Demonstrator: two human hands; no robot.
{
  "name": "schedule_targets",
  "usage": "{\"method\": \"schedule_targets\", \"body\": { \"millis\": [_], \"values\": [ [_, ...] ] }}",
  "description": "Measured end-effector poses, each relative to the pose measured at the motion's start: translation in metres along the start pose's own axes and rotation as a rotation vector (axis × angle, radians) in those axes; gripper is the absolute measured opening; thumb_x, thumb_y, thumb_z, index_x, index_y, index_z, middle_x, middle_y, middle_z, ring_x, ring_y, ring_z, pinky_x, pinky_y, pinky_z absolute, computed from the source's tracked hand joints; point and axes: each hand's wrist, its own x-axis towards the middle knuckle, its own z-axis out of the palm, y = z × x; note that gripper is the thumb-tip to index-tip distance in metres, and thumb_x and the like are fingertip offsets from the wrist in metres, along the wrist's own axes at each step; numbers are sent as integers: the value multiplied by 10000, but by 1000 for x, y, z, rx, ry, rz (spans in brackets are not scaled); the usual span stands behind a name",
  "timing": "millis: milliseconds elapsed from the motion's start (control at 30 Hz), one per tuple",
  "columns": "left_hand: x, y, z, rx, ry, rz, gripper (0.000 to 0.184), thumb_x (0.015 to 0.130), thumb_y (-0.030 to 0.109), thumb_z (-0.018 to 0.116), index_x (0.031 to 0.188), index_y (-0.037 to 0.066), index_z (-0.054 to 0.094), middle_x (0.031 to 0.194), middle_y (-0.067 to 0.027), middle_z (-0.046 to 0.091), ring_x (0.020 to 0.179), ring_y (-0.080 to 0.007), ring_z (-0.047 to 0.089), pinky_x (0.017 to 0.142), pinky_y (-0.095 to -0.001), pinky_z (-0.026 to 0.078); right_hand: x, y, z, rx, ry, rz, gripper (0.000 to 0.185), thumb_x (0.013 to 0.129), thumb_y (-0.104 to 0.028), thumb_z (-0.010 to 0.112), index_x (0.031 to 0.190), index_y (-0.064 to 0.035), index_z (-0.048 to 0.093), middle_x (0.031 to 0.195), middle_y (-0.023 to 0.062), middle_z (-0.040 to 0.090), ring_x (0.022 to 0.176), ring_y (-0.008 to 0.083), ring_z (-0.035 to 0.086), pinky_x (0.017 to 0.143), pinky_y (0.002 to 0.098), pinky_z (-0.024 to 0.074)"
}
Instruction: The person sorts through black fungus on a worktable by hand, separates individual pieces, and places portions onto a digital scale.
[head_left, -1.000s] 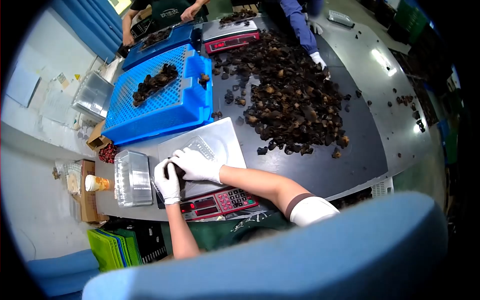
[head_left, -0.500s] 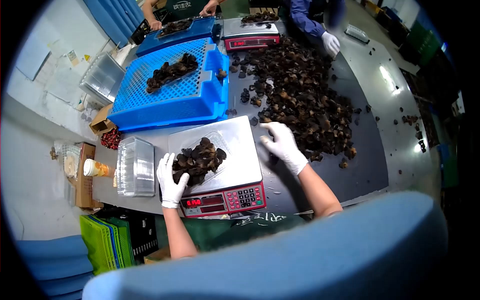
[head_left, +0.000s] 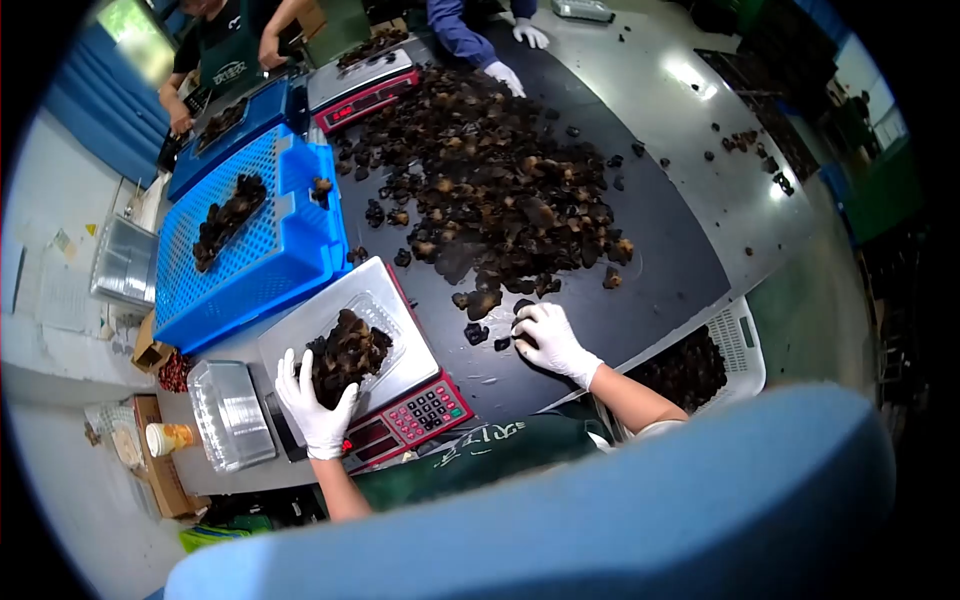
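Observation:
A clear plastic tray (head_left: 397, 330) sits on the scale's steel plate (head_left: 285, 343), heaped with dark wood ear mushrooms (head_left: 350, 358). My left hand (head_left: 315, 405), in a white glove, lies along the heap's near left side with thumb and fingers apart. Over on the dark tabletop, my gloved right hand (head_left: 555, 345) curls its fingers over a wood ear mushroom (head_left: 522, 342), partly hidden beneath them. Loose pieces lie close by, below a large wood ear pile (head_left: 520, 200). My left hand covers part of the scale's red display panel (head_left: 372, 442).
A blue crate (head_left: 250, 290) carries another filled tray, left of the pile. Stacked clear trays (head_left: 232, 415) and a paper cup (head_left: 168, 438) stand at left. A white basket (head_left: 745, 345) holds mushrooms below the table's right edge. Two people work across the table.
The view has swung right. My right hand has come down onto loose mushrooms at the pile's near edge, its fingers now curled. My left hand stays beside the tray.

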Motion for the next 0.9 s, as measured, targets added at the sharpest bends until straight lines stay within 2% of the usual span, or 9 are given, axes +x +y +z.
{"method": "schedule_targets", "body": {
  "millis": [33, 167, 233, 267, 400, 467, 600, 733, 900],
  "values": [
    [2, 14, 0, -79, 43, -2, 726, 695, 268, 796, 1328, 72, 500, 1400, -201, 403, 1291, -378, 381, 1085, -480, 299, 0, 4, -5, -18, 47, 48, 203, 701, -169, 697, 882, -114, 622, 1052, 61, 561, 1004, 285, 513, 893, 427, 389],
    [16, 97, 26, -361, 12, 108, 477, 736, 66, 722, 1193, 46, 586, 1220, -184, 532, 1149, -343, 511, 1006, -421, 399, 22, 15, 2, -99, 37, 81, 642, 713, -410, 699, 1260, -126, 524, 1299, 140, 480, 1205, 365, 415, 1013, 506, 304],
    [22, 134, 50, -408, -170, 125, 476, 779, 49, 665, 1242, 47, 560, 1263, -204, 500, 1178, -366, 480, 1026, -435, 379, 33, 9, 24, -146, -23, 35, 870, 698, -588, 671, 1399, -138, 420, 1371, 147, 441, 1290, 406, 347, 1068, 612, 201],
    [21, 140, 72, -390, -247, 139, 509, 819, 76, 634, 1312, 51, 510, 1328, -206, 462, 1230, -366, 450, 1059, -432, 353, 34, 2, 34, -156, -36, 11, 886, 680, -587, 701, 1393, -141, 421, 1385, 133, 437, 1320, 408, 322, 1088, 632, 163],
    [10, 141, 155, -248, -395, 153, 615, 804, 118, 607, 1367, -19, 400, 1338, -289, 405, 1233, -430, 402, 1061, -468, 333, 24, -14, 51, -84, -202, -41, 649, 714, -378, 749, 1272, -144, 513, 1255, 85, 511, 1224, 305, 433, 1054, 552, 291],
    [1, 136, 181, -126, -442, 210, 672, 794, 135, 617, 1388, -30, 351, 1327, -293, 409, 1166, -445, 446, 1018, -472, 380, 7, -7, 47, -27, -95, -106, 338, 760, -221, 674, 1071, -124, 584, 1096, 49, 559, 1051, 244, 514, 916, 413, 389],
    [-8, 156, 189, -74, -896, -5, 593, 779, 115, 608, 1337, 50, 416, 1208, -256, 458, 1024, -439, 525, 829, -488, 502, -23, 14, 27, 32, -121, -94, 255, 747, -151, 676, 983, -116, 586, 1051, 53, 568, 1007, 256, 532, 864, 374, 433],
    [-33, 178, 191, -13, -707, 153, 477, 783, 47, 546, 1257, 66, 498, 1113, -208, 476, 955, -386, 542, 776, -431, 521, -43, 29, 4, 174, 52, -20, 204, 730, -91, 675, 913, -100, 587, 952, 77, 580, 903, 294, 560, 810, 380, 464],
    [-43, 163, 212, -355, -527, 117, 359, 783, -31, 542, 1130, 56, 578, 1010, -179, 529, 901, -358, 569, 793, -403, 500, -49, 38, -14, 144, 69, 164, 212, 691, -77, 679, 868, -81, 563, 940, 97, 570, 925, 310, 552, 837, 401, 448]
  ]
}}
